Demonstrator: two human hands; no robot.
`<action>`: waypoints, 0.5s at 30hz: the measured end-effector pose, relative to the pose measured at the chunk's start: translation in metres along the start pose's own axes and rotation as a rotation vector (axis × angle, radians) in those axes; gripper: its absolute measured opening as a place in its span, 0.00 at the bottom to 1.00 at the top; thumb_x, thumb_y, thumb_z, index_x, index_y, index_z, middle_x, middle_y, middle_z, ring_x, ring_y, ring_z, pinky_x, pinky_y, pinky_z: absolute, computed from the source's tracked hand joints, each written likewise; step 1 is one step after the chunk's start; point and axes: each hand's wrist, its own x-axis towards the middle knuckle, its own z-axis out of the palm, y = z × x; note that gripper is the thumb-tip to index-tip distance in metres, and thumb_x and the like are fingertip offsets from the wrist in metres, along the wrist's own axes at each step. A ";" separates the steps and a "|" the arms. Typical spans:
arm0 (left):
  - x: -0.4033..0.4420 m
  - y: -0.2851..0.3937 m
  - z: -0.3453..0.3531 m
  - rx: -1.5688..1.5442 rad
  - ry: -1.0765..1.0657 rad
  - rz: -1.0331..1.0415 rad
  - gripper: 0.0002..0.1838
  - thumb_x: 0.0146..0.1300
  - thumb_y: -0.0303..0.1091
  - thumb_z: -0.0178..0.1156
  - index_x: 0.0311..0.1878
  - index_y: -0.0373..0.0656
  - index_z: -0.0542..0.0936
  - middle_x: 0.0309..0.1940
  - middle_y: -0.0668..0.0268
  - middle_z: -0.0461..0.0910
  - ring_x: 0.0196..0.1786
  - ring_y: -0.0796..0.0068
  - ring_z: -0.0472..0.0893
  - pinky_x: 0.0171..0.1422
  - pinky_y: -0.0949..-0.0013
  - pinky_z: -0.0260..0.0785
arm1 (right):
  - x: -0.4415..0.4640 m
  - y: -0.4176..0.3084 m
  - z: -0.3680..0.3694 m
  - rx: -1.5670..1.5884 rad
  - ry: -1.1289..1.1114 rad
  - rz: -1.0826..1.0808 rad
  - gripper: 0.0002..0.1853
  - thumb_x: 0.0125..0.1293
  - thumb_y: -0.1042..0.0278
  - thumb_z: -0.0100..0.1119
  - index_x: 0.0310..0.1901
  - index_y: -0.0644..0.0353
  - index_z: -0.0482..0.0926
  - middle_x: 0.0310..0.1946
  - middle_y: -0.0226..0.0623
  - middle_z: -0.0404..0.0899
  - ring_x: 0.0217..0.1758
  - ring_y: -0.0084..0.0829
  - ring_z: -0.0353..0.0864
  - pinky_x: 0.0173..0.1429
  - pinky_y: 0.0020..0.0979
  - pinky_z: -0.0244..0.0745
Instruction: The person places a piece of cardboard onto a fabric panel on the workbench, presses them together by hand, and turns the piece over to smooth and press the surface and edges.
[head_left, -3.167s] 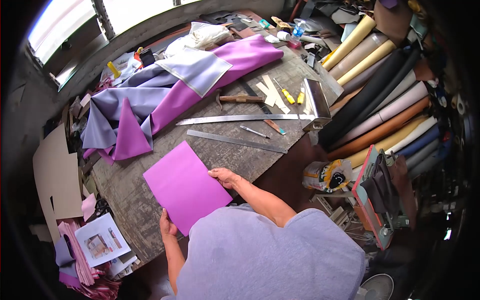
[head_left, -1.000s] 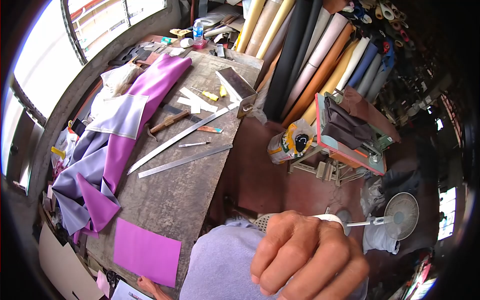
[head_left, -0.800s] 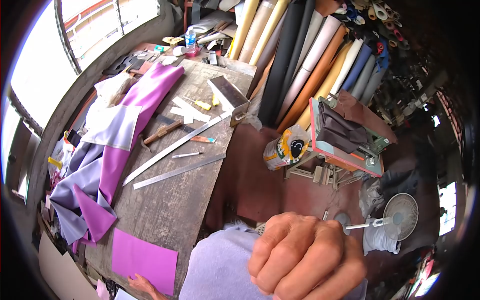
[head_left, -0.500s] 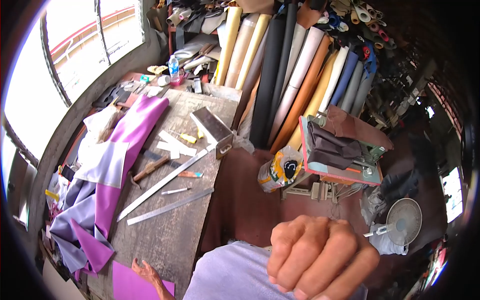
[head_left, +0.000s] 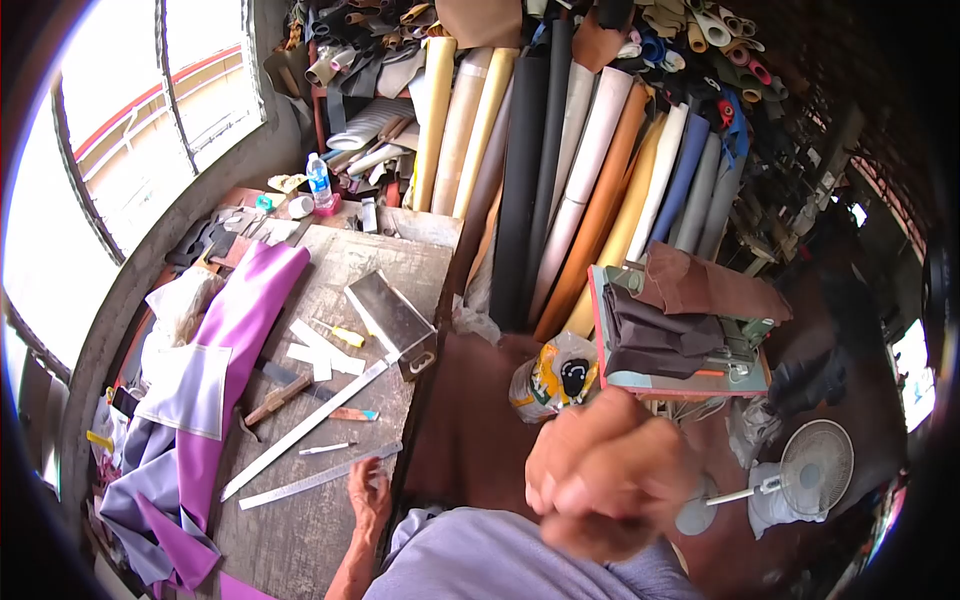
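My left hand (head_left: 369,492) is over the right edge of the wooden table, close to the near end of a short metal ruler (head_left: 310,481). Its fingers are loosely bent and apart; whether they touch the ruler I cannot tell. Blurred by motion, my right hand (head_left: 612,475) is raised in front of my body with its fingers curled in. Anything inside that fist is hidden. On the table (head_left: 300,540) lie a long straightedge (head_left: 300,432), a thin pen-like tool (head_left: 327,448), a hammer (head_left: 277,400) and white strips (head_left: 325,352).
Purple and grey material (head_left: 250,300) drapes along the table's left side. A metal box (head_left: 392,318) sits at its right edge, near a yellow-handled tool (head_left: 347,336). Beyond stand rolls of material (head_left: 520,190), a filled bag (head_left: 550,378), a sewing machine table (head_left: 690,381) and a fan (head_left: 815,470).
My left hand has moved off the purple piece, up and right toward the short ruler. My right hand has shifted slightly left, still curled. The camera view has tilted.
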 end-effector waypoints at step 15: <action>0.158 0.165 0.093 -0.448 -1.117 0.142 0.22 0.78 0.43 0.55 0.61 0.33 0.78 0.55 0.54 0.82 0.58 0.63 0.82 0.63 0.63 0.72 | -0.132 0.196 -0.084 -0.533 -0.125 1.095 0.11 0.73 0.65 0.62 0.52 0.61 0.81 0.36 0.42 0.87 0.33 0.27 0.88 0.39 0.31 0.82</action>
